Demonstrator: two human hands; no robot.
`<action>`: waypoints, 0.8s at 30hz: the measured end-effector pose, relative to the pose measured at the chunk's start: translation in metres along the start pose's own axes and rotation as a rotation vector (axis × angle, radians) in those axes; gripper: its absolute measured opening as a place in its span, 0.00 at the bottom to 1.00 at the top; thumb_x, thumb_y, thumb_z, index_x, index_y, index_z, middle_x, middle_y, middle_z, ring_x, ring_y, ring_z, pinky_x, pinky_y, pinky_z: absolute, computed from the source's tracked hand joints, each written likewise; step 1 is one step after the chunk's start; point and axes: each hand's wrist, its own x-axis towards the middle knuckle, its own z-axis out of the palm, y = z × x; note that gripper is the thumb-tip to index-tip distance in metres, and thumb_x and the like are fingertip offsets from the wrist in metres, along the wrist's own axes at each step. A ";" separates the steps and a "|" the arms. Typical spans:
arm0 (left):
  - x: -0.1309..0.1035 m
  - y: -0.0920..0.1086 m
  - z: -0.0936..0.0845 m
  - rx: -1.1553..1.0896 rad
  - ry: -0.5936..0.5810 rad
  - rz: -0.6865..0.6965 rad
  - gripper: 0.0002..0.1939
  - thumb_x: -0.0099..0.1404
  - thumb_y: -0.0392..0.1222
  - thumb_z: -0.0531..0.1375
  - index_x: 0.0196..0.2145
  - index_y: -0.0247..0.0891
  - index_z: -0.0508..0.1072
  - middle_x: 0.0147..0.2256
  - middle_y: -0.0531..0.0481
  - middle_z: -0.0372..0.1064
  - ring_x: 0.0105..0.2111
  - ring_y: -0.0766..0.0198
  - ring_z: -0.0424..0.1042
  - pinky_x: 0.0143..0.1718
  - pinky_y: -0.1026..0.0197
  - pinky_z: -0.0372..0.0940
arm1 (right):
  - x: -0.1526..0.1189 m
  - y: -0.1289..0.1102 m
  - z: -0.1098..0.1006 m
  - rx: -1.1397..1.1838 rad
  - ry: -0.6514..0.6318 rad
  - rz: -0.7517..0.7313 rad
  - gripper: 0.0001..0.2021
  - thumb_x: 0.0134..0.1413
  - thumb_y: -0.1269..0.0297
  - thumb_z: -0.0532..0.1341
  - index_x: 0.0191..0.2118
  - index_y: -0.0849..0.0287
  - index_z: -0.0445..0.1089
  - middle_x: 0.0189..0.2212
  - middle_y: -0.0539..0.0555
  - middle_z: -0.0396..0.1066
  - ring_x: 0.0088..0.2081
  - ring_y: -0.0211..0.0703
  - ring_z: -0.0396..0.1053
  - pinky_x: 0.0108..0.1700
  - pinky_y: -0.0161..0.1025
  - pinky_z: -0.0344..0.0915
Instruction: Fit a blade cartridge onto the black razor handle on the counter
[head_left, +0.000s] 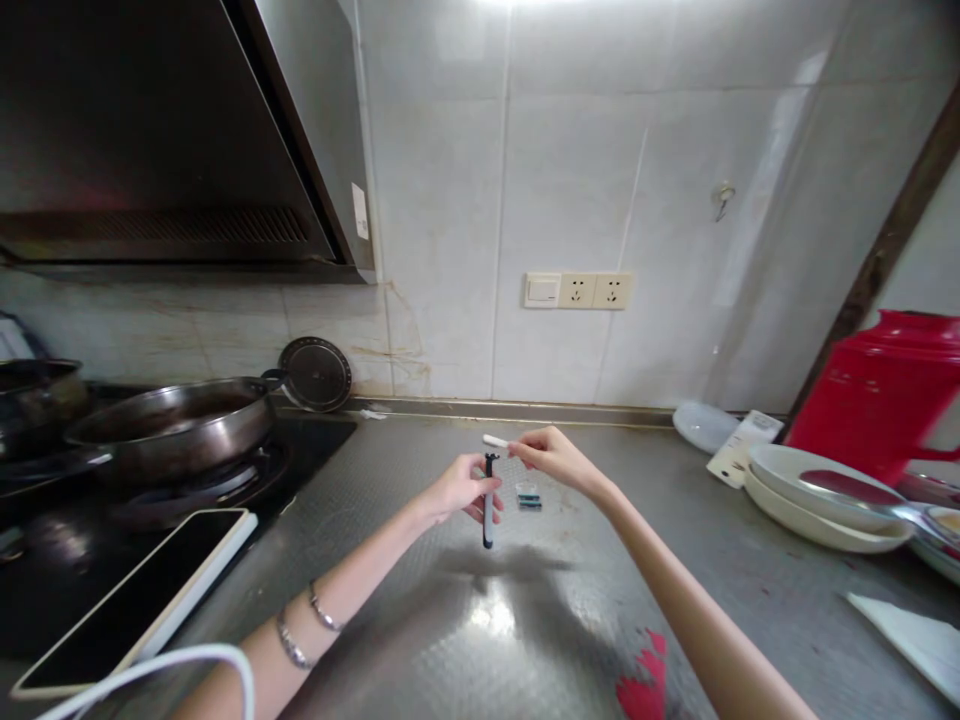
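Upright between the fingers of my left hand (pixel 472 487) is a slim grey-and-black razor handle (pixel 488 520), with a small black head at its top. My right hand (pixel 546 453) pinches a small white stick-like piece (pixel 495 441) just above that head; its exact kind is too small to tell. The white piece and the head look close, and I cannot tell if they touch. Behind my hands, a little clear pack (pixel 529 497) with dark and teal strips lies on the metal counter (pixel 420 620).
At left, a steel pan (pixel 180 425) sits on the black stove (pixel 322 440), near a phone (pixel 142 600) with a white cable (pixel 187 655). White plates (pixel 832 520) and a red jug (pixel 877 390) stand right. A red scrap (pixel 645 680) lies in front.
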 end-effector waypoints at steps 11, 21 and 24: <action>0.013 -0.008 -0.012 0.021 0.066 0.293 0.21 0.49 0.52 0.64 0.32 0.35 0.62 0.22 0.53 0.67 0.18 0.66 0.70 0.19 0.66 0.63 | -0.026 -0.031 0.068 0.769 0.057 0.224 0.19 0.50 0.44 0.54 0.29 0.57 0.56 0.16 0.41 0.56 0.11 0.25 0.45 0.11 0.26 0.41; 0.006 0.002 -0.008 0.006 -0.050 0.339 0.16 0.50 0.45 0.62 0.32 0.34 0.64 0.23 0.53 0.66 0.20 0.69 0.66 0.22 0.66 0.62 | -0.053 -0.050 0.092 1.139 0.154 0.217 0.18 0.48 0.46 0.58 0.27 0.57 0.55 0.12 0.39 0.48 0.12 0.24 0.36 0.13 0.26 0.33; 0.002 0.004 -0.005 0.000 -0.104 0.377 0.16 0.51 0.47 0.62 0.32 0.33 0.65 0.22 0.54 0.65 0.20 0.71 0.65 0.22 0.68 0.61 | -0.053 -0.050 0.094 1.189 0.218 0.217 0.18 0.48 0.47 0.58 0.26 0.56 0.55 0.12 0.39 0.47 0.12 0.24 0.36 0.12 0.26 0.34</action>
